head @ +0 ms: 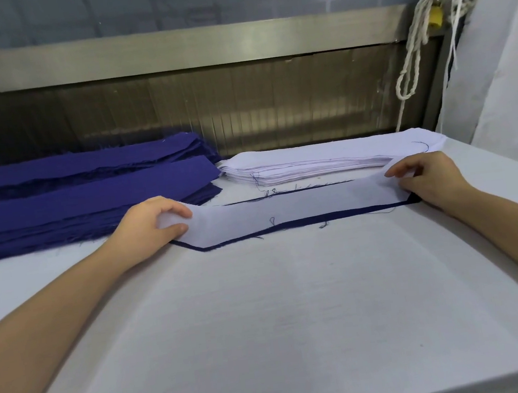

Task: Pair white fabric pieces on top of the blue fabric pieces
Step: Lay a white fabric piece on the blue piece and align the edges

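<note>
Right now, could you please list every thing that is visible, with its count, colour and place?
white fabric piece: one, white, table middle, lying on the blue piece
blue fabric piece: one, dark blue, under it, only the edges show
blue fabric stack: many pieces, dark blue, far left
white fabric stack: many pieces, white, far middle
table: one, white cover
cords: several, off-white, hanging far right
left hand: pinches the white piece's left end
right hand: pinches its right end

matt cloth strips [285, 209], frayed edges
</note>
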The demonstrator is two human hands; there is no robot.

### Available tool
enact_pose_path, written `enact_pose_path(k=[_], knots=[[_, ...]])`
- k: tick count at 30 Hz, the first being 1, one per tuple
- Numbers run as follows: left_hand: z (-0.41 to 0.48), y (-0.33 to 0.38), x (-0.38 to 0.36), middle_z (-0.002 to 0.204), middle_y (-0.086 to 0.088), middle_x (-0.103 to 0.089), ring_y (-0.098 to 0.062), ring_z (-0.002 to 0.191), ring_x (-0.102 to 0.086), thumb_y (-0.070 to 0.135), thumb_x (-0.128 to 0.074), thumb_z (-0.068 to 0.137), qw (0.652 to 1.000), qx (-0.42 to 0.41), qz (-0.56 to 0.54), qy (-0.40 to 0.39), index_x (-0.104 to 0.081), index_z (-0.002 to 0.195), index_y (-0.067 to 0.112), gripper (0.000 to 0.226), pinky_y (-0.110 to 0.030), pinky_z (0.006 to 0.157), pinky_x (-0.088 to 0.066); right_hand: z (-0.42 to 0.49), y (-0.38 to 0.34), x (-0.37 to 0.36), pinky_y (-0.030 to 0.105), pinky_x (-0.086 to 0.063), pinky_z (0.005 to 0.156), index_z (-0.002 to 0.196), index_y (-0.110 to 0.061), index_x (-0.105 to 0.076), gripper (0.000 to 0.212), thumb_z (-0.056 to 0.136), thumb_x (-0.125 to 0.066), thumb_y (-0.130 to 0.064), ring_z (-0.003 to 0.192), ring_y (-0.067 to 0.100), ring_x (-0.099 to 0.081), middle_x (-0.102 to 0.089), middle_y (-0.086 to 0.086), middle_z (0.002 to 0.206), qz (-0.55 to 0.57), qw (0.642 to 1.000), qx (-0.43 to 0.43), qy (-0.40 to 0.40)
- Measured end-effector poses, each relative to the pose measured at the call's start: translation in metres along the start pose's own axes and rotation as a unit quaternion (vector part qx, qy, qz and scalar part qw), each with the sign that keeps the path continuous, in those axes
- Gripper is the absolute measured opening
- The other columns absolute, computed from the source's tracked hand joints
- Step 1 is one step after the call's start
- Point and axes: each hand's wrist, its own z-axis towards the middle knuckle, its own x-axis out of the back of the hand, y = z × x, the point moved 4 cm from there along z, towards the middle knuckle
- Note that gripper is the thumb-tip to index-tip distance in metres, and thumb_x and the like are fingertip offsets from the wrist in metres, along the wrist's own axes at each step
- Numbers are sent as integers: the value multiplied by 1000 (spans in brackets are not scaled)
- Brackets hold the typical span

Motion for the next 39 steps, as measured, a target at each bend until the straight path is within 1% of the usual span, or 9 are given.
enact_pose_path(k=[2, 5, 10, 20, 24, 26, 29, 33, 39], knots=[[0, 1, 0, 103, 11, -59, -7, 94, -50, 13, -70, 83, 1000, -4, 3, -1, -67, 98, 25, 19, -18, 82, -32, 0, 0, 0, 6, -35, 56, 90, -11, -73, 33, 79, -51, 12, 64, 9, -49, -62, 3, 88, -9, 1000, -1, 3], [-1, 2, 0, 105, 9, -59, -8, 96, -51, 11, -69, 83, 1000, -13, 9, -4, -68, 100, 21, 20, -18, 83, -33, 0, -2, -1, 12, -32, 70, 93, -9, -73, 33, 81, -50, 11, 77, 15, -50, -63, 3, 89, -22, 1000, 0, 0], [-1, 4, 0, 107, 9, -58, -9, 99, -51, 8, -66, 85, 999, -26, 23, -20, -67, 103, 20, 21, -20, 87, -35, -2, -5, 0, 8, -30, 68, 92, -8, -74, 36, 78, -48, 14, 79, 15, -49, -62, 2, 88, -20, 1000, -5, 8], [0, 1, -2, 109, 6, -57, -9, 99, -49, 8, -65, 87, 999, -24, 35, -32, -66, 107, 20, 23, -20, 87, -35, -3, -5, -1, 16, -33, 75, 89, -9, -73, 34, 77, -47, 10, 84, 13, -52, -62, -1, 84, -27, 999, -23, -16], [0, -4, -2, 110, 6, -47, -9, 100, -45, 12, -66, 86, 998, -10, 47, -29, -65, 107, 25, 24, -19, 85, -31, -3, -4, -4, 23, -37, 78, 88, -13, -73, 28, 80, -51, 2, 86, 17, -53, -66, 2, 89, -42, 998, -41, -35], [1, -6, -1, 110, 7, -41, -9, 97, -44, 15, -67, 85, 998, -3, 60, -18, -65, 106, 26, 23, -20, 83, -33, -2, -5, -4, 31, -40, 84, 87, -18, -74, 24, 82, -54, -7, 97, 27, -52, -68, 4, 93, -76, 995, -48, -32], [2, -8, 1, 109, 8, -38, -8, 85, -46, 18, -70, 83, 997, 8, 70, 5, -66, 100, 27, 20, -24, 75, -38, -1, -10, -2, 38, -30, 88, 87, -28, -73, 21, 84, -53, -21, 107, 36, -38, -58, 7, 104, -167, 984, -60, -2], [9, -8, 0, 104, 8, -40, -10, 80, -49, 19, -69, 82, 996, 13, 87, 27, -68, 94, 27, 14, -26, 67, -38, 7, -31, -12, 39, -25, 92, 100, -29, -70, 22, 87, -54, -25, 112, 35, -33, -49, 11, 119, -230, 973, -5, -11], [31, 7, -4, 101, 6, -43, -16, 98, -46, 17, -65, 85, 989, -16, 108, 101, -67, 91, 19, 6, -33, 73, -44, 27, -83, -50, 35, -25, 89, 112, -27, -66, 25, 89, -55, -26, 113, 29, -34, -49, 4, 120, -204, 973, 105, -17]])
